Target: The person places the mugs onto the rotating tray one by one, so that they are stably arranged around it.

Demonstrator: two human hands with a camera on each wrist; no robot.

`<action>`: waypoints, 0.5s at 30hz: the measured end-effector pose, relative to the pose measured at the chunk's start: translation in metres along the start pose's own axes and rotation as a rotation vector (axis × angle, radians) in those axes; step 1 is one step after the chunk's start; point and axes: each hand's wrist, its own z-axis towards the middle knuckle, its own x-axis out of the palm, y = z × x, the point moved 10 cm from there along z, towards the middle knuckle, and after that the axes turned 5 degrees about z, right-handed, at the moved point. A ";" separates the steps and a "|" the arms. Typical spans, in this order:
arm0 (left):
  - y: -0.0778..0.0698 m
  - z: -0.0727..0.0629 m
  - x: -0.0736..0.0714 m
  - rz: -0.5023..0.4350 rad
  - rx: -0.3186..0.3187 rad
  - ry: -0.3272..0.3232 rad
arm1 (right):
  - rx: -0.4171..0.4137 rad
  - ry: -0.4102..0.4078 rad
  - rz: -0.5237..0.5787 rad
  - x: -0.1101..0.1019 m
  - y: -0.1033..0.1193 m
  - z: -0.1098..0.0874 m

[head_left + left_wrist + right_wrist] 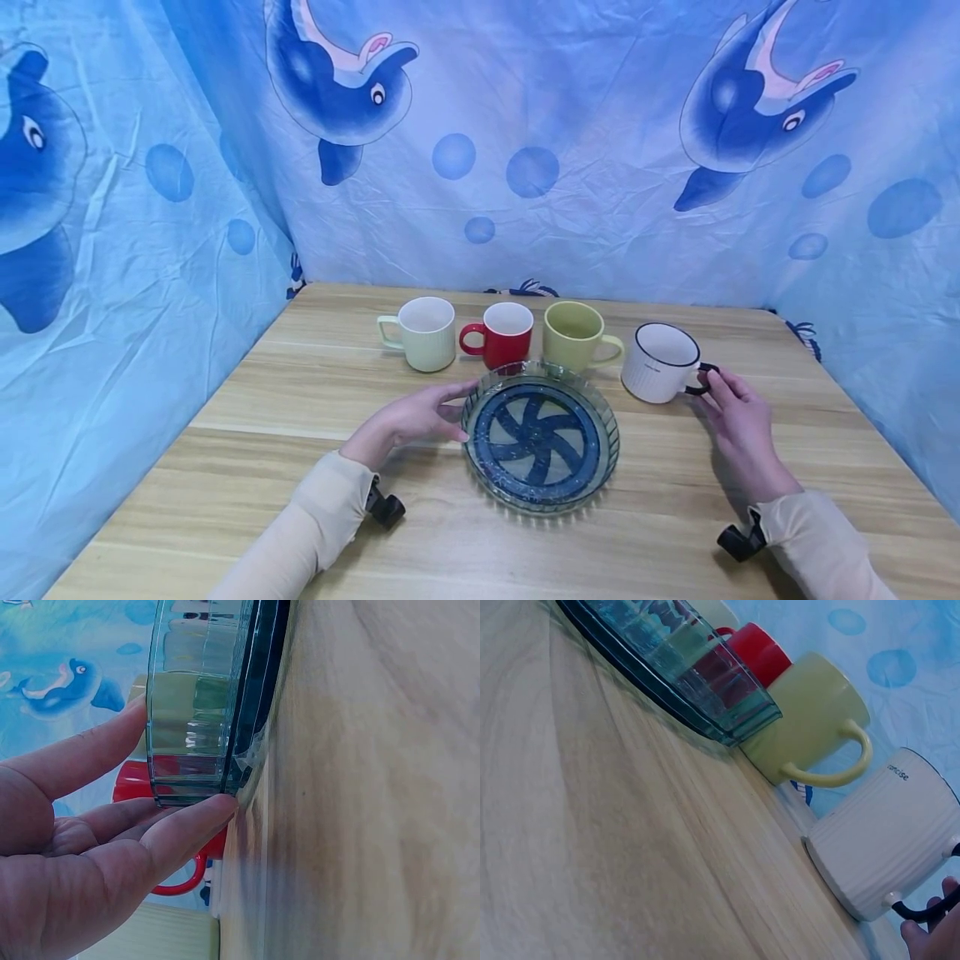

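Note:
A clear glass dish (609,450) with a dark blue swirl pattern in its base lies in the middle of the table, seen edge-on in the left wrist view. My left hand (420,415) holds its left side, the thumb and fingers spread between rim and base. To the right, my right hand (738,417) pinches the black handle (922,909) of a white mug (654,367) with a dark rim. That ribbed mug stands upright, and small lettering shows on its wall. In the right wrist view only the fingertips appear, at the lower right corner.
Behind the dish stand a pale green mug (429,337), a red mug (507,337) and a yellow-green mug (572,337) in a row. The wooden table (247,417) ends at a blue dolphin-print curtain (487,108) at the back and sides.

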 end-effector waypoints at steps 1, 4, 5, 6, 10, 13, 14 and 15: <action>0.000 0.000 0.000 -0.001 -0.001 0.001 | -0.007 -0.014 -0.007 -0.001 0.000 0.000; 0.001 0.000 0.000 -0.001 -0.005 0.002 | -0.020 -0.056 -0.008 -0.002 0.000 0.000; 0.001 0.000 0.000 -0.007 -0.009 0.000 | -0.025 -0.070 0.000 -0.002 0.000 0.000; 0.002 0.001 0.000 -0.008 -0.011 0.000 | -0.029 -0.082 0.008 -0.002 -0.001 0.000; 0.003 0.001 0.000 -0.008 -0.015 -0.006 | -0.036 -0.112 0.024 -0.002 -0.001 0.000; 0.003 0.001 0.000 -0.011 -0.020 -0.009 | -0.035 -0.119 0.023 -0.002 -0.001 0.000; 0.003 0.001 0.000 -0.015 -0.023 -0.009 | -0.031 -0.126 0.022 -0.003 -0.002 0.000; 0.002 0.001 0.000 -0.015 -0.021 -0.007 | -0.028 -0.133 0.020 -0.003 -0.002 0.000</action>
